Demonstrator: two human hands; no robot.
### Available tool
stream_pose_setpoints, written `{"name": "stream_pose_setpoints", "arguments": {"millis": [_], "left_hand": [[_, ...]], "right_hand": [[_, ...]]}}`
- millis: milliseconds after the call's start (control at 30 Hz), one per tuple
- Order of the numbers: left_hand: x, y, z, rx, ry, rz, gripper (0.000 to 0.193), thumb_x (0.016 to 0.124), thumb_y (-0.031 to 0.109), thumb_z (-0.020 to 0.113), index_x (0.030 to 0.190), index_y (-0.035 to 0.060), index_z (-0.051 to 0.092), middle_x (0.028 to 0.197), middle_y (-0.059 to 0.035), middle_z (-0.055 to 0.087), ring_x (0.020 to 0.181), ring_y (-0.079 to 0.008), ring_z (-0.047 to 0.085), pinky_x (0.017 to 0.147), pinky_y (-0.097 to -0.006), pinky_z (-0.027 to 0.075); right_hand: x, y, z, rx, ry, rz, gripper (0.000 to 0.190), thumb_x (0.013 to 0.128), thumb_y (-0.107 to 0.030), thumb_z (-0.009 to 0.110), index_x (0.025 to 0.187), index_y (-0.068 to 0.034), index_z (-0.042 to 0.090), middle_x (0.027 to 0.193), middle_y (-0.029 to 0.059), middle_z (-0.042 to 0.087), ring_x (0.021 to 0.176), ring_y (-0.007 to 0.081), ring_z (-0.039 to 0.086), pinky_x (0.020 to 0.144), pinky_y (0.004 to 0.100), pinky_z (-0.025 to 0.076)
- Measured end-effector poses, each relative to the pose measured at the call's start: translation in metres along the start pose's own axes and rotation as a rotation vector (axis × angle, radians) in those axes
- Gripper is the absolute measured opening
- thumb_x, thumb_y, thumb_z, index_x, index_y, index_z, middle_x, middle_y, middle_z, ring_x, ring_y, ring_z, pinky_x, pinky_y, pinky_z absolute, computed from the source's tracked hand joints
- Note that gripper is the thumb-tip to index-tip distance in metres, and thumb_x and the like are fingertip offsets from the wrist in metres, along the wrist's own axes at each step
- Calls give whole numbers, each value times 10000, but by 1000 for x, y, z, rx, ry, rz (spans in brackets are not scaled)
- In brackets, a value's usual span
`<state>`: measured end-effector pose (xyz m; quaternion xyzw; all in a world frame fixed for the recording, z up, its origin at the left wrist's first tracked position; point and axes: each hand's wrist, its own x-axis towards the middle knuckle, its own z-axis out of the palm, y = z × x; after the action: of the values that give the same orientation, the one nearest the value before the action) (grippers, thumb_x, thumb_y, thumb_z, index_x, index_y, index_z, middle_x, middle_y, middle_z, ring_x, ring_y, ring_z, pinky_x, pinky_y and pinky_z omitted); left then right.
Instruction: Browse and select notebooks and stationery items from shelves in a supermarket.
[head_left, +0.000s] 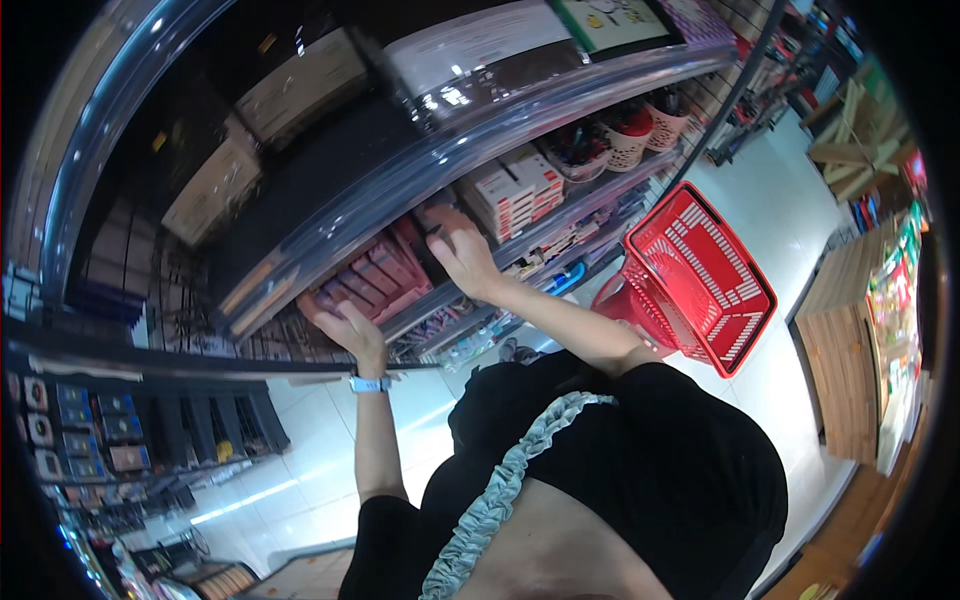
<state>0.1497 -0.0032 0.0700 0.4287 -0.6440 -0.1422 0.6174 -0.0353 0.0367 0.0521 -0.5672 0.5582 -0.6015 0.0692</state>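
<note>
My left hand (349, 328) is at the left end of a pink plastic bin (409, 300) on a lower shelf, its fingers curled around that end. Rows of pink packages (375, 271) fill the bin. My right hand (466, 255) reaches in under the shelf above, beside a dark object at the bin's right end. The thumb is apart from its fingers, and the fingertips are partly hidden. Just right of this hand are stacked white and red boxes (510, 191).
A metal shelf edge (450, 154) runs above both hands. Perforated cups (626, 142) holding items stand farther right. A red shopping basket (720, 274) is at my right, above the tiled floor (780, 195). Wooden display units (840, 367) line the far right.
</note>
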Motion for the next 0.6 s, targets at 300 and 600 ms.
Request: {"name": "stream_pose_setpoints", "arguments": {"millis": [300, 600], "left_hand": [[-84, 8, 26, 93, -311, -51, 442, 843, 62, 489, 1240, -74, 349, 1271, -224, 370, 1224, -321, 326, 1022, -395, 218], [-129, 18, 35, -170, -645, -396, 258, 856, 38, 466, 1103, -32, 497, 998, -133, 592, 885, -179, 598, 779, -265, 454]], "right_hand": [[-81, 30, -65, -32, 36, 216, 329, 795, -141, 549, 1105, -41, 502, 944, 143, 579, 866, 303, 569, 744, 359, 448], [-146, 63, -129, -147, -235, 519, 236, 769, -161, 531, 974, -69, 604, 714, 130, 610, 662, 270, 600, 620, 357, 468]]}}
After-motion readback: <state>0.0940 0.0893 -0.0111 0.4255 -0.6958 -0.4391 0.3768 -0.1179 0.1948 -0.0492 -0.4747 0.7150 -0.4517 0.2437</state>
